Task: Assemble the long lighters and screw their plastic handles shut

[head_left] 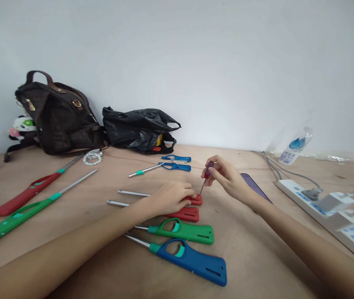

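1. Nearest of all, here's the blue lighter (203, 265), at six o'clock from your work, its metal rod aimed between nine and ten.
2. Just beyond it, the green lighter (192, 232), then the near red lighter (189, 214), both around six to seven.
3. And at the clock's centre, the far red lighter (197, 200): your left hand (173, 198) holds it down by the body, palm low.
4. Your right hand (226, 176), at two o'clock, pinches the screwdriver (208, 168), its shaft slanting down to the lighter's butt end (whether the tip sits in a screw, I can't tell).
5. Blue casing halves (181, 167) lie at eleven; the black plastic bag (133, 126) sits farther along that line.
6. Over at three, the power strip (298, 197), well apart.
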The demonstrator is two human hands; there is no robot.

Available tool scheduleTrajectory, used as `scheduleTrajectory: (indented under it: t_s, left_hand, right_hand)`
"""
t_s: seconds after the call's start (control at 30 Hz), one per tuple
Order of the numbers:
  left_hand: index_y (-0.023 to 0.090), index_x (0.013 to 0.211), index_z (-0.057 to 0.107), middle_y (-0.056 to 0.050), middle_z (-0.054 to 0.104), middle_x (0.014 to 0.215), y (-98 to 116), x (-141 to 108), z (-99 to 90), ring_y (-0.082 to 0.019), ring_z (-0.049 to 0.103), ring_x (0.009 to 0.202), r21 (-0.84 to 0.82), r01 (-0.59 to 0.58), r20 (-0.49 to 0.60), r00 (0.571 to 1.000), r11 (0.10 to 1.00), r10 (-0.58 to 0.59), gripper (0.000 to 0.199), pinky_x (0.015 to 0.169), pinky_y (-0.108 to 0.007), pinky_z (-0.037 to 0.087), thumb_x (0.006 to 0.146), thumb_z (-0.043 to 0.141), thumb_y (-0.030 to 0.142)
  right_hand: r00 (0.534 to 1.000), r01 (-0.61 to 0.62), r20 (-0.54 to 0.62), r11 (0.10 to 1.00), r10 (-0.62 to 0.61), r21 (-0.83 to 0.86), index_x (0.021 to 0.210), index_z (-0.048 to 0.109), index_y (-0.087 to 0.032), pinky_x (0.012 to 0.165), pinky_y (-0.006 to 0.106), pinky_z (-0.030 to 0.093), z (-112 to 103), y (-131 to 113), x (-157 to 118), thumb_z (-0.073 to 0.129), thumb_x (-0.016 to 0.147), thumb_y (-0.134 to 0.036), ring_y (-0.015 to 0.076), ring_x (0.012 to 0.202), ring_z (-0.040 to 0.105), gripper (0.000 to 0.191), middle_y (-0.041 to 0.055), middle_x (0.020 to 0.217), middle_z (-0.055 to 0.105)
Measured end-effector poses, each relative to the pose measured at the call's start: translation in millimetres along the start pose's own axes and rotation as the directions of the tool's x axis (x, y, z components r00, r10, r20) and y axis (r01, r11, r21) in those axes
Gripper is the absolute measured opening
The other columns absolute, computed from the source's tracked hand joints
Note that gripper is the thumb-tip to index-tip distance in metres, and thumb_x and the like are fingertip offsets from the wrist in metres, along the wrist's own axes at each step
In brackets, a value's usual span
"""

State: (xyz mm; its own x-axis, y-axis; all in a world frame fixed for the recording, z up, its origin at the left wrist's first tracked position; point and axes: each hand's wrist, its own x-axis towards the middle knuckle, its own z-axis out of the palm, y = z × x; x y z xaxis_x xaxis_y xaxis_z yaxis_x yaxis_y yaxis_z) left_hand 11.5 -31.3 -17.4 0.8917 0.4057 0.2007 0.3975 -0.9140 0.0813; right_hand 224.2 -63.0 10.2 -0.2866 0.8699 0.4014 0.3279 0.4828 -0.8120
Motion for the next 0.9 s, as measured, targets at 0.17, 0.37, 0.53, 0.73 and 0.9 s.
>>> scheduleTrajectory:
  t_s: [0.17,0.37,0.53,0.73,0.9]
  left_hand:
    - [0.017,0.092,0.067,-0.004,0.063,0.086,-0.6,-0.2,1.3,-0.020,0.062,0.080,0.003,-0.011,-0.010,1.000,1.000,0.011,0.009,0.066,-0.028,0.043,0.086,0.060,0.017]
    - [0.016,0.094,0.068,-0.005,0.066,0.089,-0.7,0.5,1.3,-0.021,0.063,0.083,0.004,-0.005,0.006,1.000,1.000,0.005,0.010,0.070,-0.028,0.044,0.087,0.060,0.017]
    - [0.017,0.097,0.068,-0.005,0.067,0.093,-0.7,-0.5,3.0,-0.021,0.063,0.086,-0.009,0.015,-0.004,1.000,1.000,-0.015,0.013,0.072,-0.028,0.045,0.086,0.061,0.017]
    - [0.018,0.099,0.068,-0.004,0.069,0.095,-0.3,-1.4,3.2,-0.021,0.063,0.087,-0.036,0.027,-0.004,1.000,0.999,-0.028,0.015,0.071,-0.028,0.045,0.087,0.059,0.016]
    - [0.018,0.099,0.068,-0.004,0.069,0.097,-1.2,-0.9,3.2,-0.022,0.063,0.089,-0.018,0.024,0.006,1.000,1.000,-0.024,0.015,0.073,-0.029,0.046,0.086,0.061,0.017]
  right_hand:
    - [1.000,0.000,0.011,1.000,0.000,-0.013,0.097,0.043,-0.020,0.062,0.031,0.055,0.6,1.4,0.0,0.040,0.097,-0.038,0.0139,0.062,0.064,0.018,0.0041,0.082,0.064]
    - [0.999,0.042,0.029,0.990,-0.038,-0.137,0.102,0.044,-0.021,0.063,0.030,0.052,-0.5,-1.0,-2.4,0.041,0.096,-0.033,0.0152,0.065,0.065,0.013,0.0040,0.082,0.067]
    - [0.996,0.085,0.031,0.852,-0.081,-0.516,0.089,0.048,-0.022,0.056,0.024,0.042,-1.8,-10.4,1.3,0.046,0.095,-0.034,0.0146,0.056,0.059,0.013,0.0001,0.066,0.065]
    - [0.978,0.209,0.191,0.450,-0.086,-0.868,0.074,0.053,-0.019,0.059,0.028,0.035,-2.7,-33.1,14.7,0.045,0.095,-0.027,0.0199,0.069,0.058,0.024,0.0073,0.073,0.065]
    - [0.952,0.286,0.305,0.347,0.000,-0.893,0.074,0.056,-0.017,0.059,0.030,0.034,1.7,-42.7,23.4,0.045,0.093,-0.019,0.0224,0.069,0.059,0.022,0.0101,0.071,0.065]
